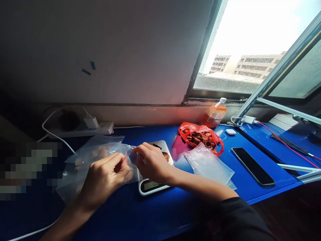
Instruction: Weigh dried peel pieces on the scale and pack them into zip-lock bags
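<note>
My left hand (105,174) is closed, thumb and forefinger pinching the edge of a clear plastic bag (72,170) that spreads out to the left. My right hand (152,164) is closed on the same bag near its right end, fingertips close to those of the left hand. Under and behind the right hand sits a white digital kitchen scale (143,191), partly hidden, its display lit. A few dried brown pieces (166,156) lie on its metal plate. To the right, an open red plastic bag (194,128) holds several dark, dried brown pieces.
Clear plastic bags (210,165) lie flat right of the scale, beside a black phone (252,166) and a white earbud case (230,132). An orange drink bottle (216,113) stands by the wall. A power strip (106,128) with white cables runs along the blue table's back left.
</note>
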`<act>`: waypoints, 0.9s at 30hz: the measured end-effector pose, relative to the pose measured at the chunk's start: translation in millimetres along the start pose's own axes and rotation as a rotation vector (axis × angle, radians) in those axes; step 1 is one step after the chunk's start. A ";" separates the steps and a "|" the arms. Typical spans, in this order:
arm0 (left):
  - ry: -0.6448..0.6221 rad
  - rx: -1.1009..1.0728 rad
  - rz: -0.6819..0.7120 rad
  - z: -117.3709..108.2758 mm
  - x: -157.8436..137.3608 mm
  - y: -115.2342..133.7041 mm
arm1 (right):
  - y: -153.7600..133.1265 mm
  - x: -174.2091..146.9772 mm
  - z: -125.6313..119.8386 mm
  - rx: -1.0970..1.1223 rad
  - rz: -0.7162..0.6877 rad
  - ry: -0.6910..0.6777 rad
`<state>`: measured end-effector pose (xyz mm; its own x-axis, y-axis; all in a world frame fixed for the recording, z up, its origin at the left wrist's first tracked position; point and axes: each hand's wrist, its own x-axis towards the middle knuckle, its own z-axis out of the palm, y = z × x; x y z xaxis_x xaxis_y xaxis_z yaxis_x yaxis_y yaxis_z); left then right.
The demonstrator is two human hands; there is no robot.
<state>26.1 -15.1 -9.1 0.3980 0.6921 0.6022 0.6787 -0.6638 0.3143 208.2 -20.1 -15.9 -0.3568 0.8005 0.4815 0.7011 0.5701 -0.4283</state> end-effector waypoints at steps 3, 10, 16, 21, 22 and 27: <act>0.032 0.010 0.015 -2.5 -2.0 -0.3 | -3.2 -1.6 -5.5 -0.090 -0.041 0.009; -0.006 -0.002 0.100 -11.8 3.8 5.9 | -10.0 -6.6 -17.4 -0.184 -0.129 -0.071; 0.020 0.093 0.310 -17.7 3.9 0.7 | -4.6 -5.3 -33.4 -0.174 -0.102 -0.142; -0.237 0.178 0.364 -13.0 1.1 -6.3 | -1.9 -4.0 -39.1 -0.142 -0.126 -0.177; -0.240 0.178 0.365 -12.1 1.0 -7.0 | -1.8 -2.8 -39.3 -0.136 -0.121 -0.181; -0.175 0.154 0.330 -15.3 2.5 -8.0 | 6.2 7.8 -58.4 -0.035 -0.090 -0.213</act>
<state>12.2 -12.4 1.1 0.7000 0.4955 0.5143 0.5759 -0.8175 0.0037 245.8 -21.1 29.9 -0.5386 0.7696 0.3431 0.6802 0.6374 -0.3621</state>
